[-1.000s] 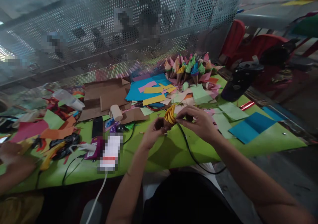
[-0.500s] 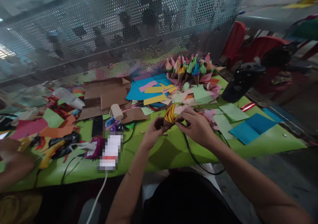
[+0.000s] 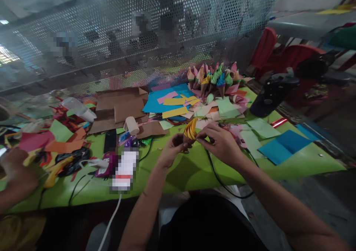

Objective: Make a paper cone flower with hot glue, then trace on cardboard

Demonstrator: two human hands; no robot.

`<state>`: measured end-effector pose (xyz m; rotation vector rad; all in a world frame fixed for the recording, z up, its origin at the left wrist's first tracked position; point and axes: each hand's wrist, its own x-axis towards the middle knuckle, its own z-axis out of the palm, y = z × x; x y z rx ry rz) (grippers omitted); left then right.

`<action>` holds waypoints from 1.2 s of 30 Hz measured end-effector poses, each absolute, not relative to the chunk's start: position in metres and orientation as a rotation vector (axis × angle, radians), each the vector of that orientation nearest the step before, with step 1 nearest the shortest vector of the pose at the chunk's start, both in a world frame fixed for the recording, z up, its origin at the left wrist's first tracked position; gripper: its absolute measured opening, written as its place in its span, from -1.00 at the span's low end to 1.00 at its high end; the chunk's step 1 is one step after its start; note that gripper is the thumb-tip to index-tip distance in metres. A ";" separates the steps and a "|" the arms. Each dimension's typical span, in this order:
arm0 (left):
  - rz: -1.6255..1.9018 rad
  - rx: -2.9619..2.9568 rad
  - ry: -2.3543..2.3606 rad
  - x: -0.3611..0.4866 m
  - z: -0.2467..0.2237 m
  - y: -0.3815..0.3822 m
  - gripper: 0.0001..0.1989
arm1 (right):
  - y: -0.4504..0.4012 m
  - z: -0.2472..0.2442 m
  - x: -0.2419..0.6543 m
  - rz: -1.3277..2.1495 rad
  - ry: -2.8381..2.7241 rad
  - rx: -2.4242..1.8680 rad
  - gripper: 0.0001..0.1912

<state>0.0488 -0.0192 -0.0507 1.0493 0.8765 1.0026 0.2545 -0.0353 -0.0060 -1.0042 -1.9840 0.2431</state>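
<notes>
A paper ice cream cone [image 3: 190, 131] with a yellow folded swirl on a brown base is held above the green table [image 3: 178, 176]. My left hand [image 3: 172, 150] is closed around its brown base, thumb in front. From the right, the fingertips of my right hand [image 3: 217, 139] are pinched together at the edge of the yellow swirl. My palms hide part of the cone's lower end. Behind my hands lie yellow paper strips [image 3: 175, 112] and a blue sheet [image 3: 155, 101].
Several finished paper cones [image 3: 219, 78] stand at the back right beside a black tumbler [image 3: 271, 95]. Folded blue paper [image 3: 285, 146] lies on the right. To the left are a phone [image 3: 124, 169] on a white cable, brown paper [image 3: 118, 106] and another person's hand [image 3: 16, 169].
Both hands keep their hold, and the cone has turned slightly so its swirl stands more upright. The other person's hand at the left has shifted a little. The view has moved slightly.
</notes>
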 end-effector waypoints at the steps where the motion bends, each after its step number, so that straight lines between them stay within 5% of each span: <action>1: 1.000 1.050 0.882 0.048 -0.050 -0.020 -0.47 | -0.035 -0.006 0.255 0.254 -1.967 -0.996 -0.91; 19: 0.988 1.349 1.204 0.005 -0.054 0.008 -0.48 | -0.045 -0.042 0.340 0.237 -1.741 -1.524 -0.68; 29: 0.865 1.621 1.462 0.009 -0.063 0.023 -0.72 | -0.054 -0.075 0.367 0.261 -1.611 -2.047 -0.49; 36: 0.973 1.816 1.585 0.008 -0.058 0.020 -0.81 | -0.038 -0.073 0.360 0.279 -1.644 -2.180 -0.58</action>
